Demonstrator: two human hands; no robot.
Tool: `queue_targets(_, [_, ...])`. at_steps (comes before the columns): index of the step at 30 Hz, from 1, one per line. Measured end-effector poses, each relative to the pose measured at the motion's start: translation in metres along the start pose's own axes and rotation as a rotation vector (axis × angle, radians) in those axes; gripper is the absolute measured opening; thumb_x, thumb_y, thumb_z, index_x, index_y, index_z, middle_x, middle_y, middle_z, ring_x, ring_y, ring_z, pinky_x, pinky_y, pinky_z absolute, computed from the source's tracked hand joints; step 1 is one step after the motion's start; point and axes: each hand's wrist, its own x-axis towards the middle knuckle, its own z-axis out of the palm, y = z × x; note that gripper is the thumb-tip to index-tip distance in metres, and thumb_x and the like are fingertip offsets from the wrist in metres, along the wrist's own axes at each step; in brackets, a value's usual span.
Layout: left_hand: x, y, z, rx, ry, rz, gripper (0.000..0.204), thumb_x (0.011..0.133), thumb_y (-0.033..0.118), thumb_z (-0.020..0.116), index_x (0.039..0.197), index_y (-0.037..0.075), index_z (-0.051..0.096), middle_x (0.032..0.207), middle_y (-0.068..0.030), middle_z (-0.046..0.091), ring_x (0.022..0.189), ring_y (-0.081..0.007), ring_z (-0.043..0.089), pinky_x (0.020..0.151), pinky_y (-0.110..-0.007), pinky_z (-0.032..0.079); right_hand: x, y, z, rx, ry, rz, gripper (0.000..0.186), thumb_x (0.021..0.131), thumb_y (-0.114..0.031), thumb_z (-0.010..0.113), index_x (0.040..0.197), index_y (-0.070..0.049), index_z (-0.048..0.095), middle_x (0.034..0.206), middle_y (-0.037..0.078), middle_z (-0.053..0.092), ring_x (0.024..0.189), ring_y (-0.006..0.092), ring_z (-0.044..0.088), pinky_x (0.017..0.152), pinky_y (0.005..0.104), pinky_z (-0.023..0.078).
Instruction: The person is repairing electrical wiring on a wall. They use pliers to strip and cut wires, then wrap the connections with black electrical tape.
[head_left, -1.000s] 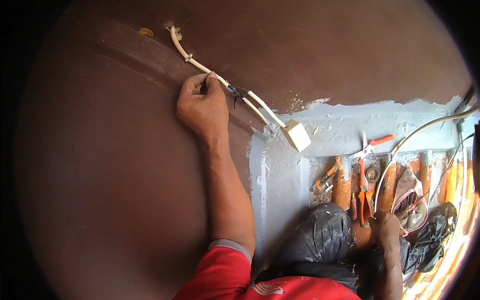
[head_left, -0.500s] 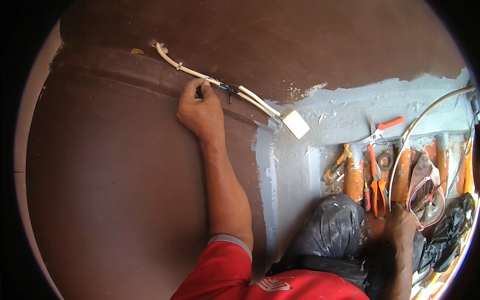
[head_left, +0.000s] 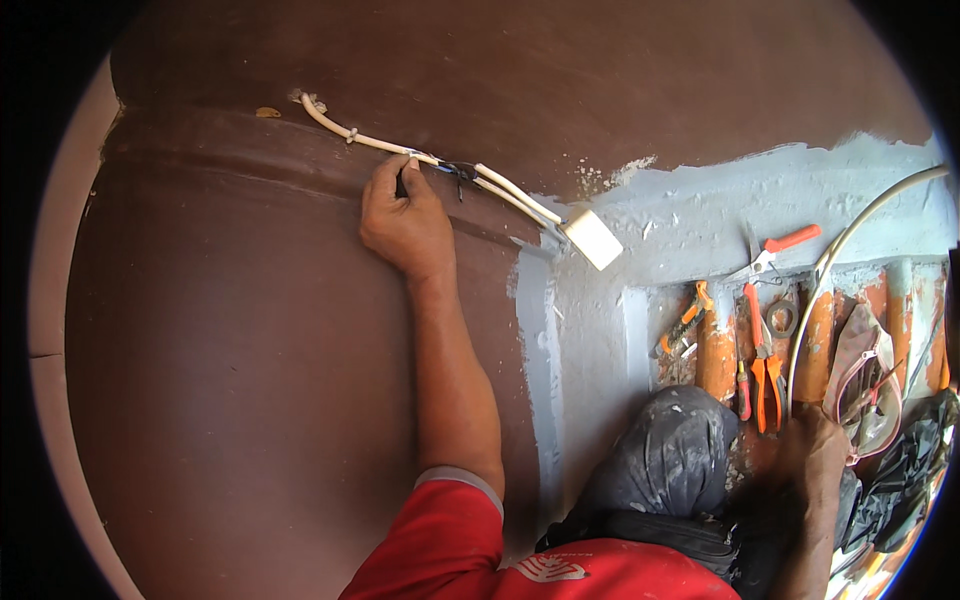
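Note:
My left hand pinches a cream cable on the brown surface, just left of a splice with dark exposed wires. Two cream lengths run from the splice down to a square white box at the edge of grey paint. My right hand is low at the right, beside a clear zip pouch and below a long looping cable; its fingers are lost in shadow.
Red-handled snips, orange pliers, a screwdriver, a grey tape roll and an orange-handled tool lie along a ridged, flaking surface. My bent knee and black plastic are at lower right.
The camera's view has shifted, so the cable's upper end and the tools appear elsewhere in the picture. My left hand stays pinched at the same stretch of cable.

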Motion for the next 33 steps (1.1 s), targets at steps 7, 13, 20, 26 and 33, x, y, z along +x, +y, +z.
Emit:
queue_targets(7, [-0.008, 0.0, 0.002, 0.083, 0.007, 0.082, 0.009, 0.094, 0.001, 0.079, 0.103, 0.003, 0.081, 0.1, -0.011, 0.081, 0.091, -0.0312, 0.078, 0.08, -0.042, 0.061, -0.001, 0.006, 0.001, -0.003, 0.013, -0.018, 0.02, 0.091, -0.012, 0.077, 0.111, -0.009, 0.082, 0.095, 0.021, 0.081, 0.091, 0.0417, 0.079, 0.084, 0.0506, 0.06])
queue_targets(13, [-0.01, 0.0, 0.006, 0.163, 0.03, 0.103, 0.012, 0.094, 0.002, 0.08, 0.104, 0.007, 0.082, 0.099, -0.0081, 0.08, 0.09, -0.0305, 0.078, 0.078, -0.042, 0.062, -0.002, 0.001, -0.003, 0.045, 0.008, -0.02, 0.02, 0.092, -0.012, 0.077, 0.111, -0.008, 0.082, 0.094, 0.021, 0.08, 0.091, 0.0418, 0.079, 0.084, 0.0514, 0.059])
queue_targets(20, [-0.004, -0.003, 0.006, 0.125, 0.016, 0.107, 0.011, 0.091, 0.003, 0.082, 0.101, 0.007, 0.081, 0.095, -0.0064, 0.08, 0.087, -0.0277, 0.078, 0.076, -0.041, 0.061, -0.005, 0.003, 0.0, 0.061, 0.036, -0.108, 0.019, 0.091, -0.01, 0.077, 0.11, -0.006, 0.081, 0.093, 0.023, 0.079, 0.092, 0.0441, 0.077, 0.083, 0.0529, 0.058])
queue_targets(26, [-0.005, -0.003, 0.002, -0.005, 0.036, -0.075, 0.009, 0.087, 0.008, 0.087, 0.092, 0.003, 0.081, 0.075, -0.0033, 0.073, 0.067, -0.0155, 0.068, 0.064, -0.035, 0.055, -0.009, 0.007, -0.001, 0.118, 0.045, -0.065, 0.018, 0.092, -0.011, 0.078, 0.108, -0.004, 0.08, 0.093, 0.023, 0.079, 0.09, 0.0435, 0.077, 0.082, 0.0512, 0.058])
queue_targets(33, [-0.002, 0.001, 0.005, 0.002, 0.014, -0.083, 0.012, 0.086, 0.01, 0.089, 0.089, 0.0, 0.082, 0.068, -0.0062, 0.074, 0.058, -0.0156, 0.068, 0.058, -0.034, 0.055, -0.007, 0.015, 0.001, 0.096, 0.073, -0.103, 0.019, 0.092, -0.011, 0.079, 0.11, -0.005, 0.081, 0.095, 0.02, 0.081, 0.09, 0.0396, 0.079, 0.082, 0.0488, 0.06])
